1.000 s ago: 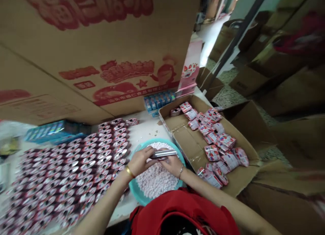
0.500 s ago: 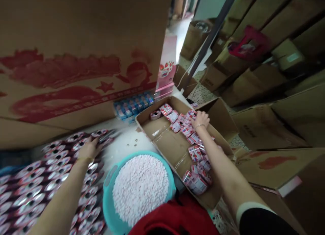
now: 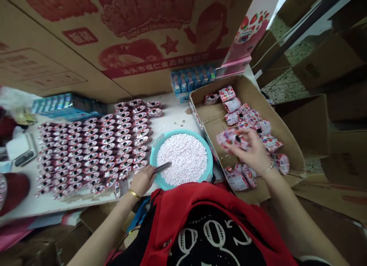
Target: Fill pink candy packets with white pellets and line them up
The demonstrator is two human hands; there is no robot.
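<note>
My left hand point(image 3: 142, 180) is closed around a narrow metal scoop point(image 3: 163, 167), whose tip lies over the small white candies point(image 3: 183, 157). These fill a turquoise basin point(image 3: 210, 164) in front of my body. In my right hand point(image 3: 256, 153) is a small pink-and-white printed packet point(image 3: 226, 139), blurred by motion, with a dark round hole. It hangs over a shallow cardboard box point(image 3: 210, 122) holding several similar packets point(image 3: 239, 178). Left of the basin, many more of them stand upright in rows point(image 3: 106, 143), dark openings facing up.
A large printed carton point(image 3: 137, 51) backs the white table point(image 3: 172, 113). Blue packs point(image 3: 193, 81) stand against it, with more blue packs point(image 3: 69, 105) further left. A small scale point(image 3: 21, 149) and a red container point(image 3: 14, 191) sit at the left end. Open cartons point(image 3: 304, 124) stand on the right.
My view has swung left. My left hand has moved from the rows to the basin's edge with the scoop. My right hand has lifted a packet from among those in the box.
</note>
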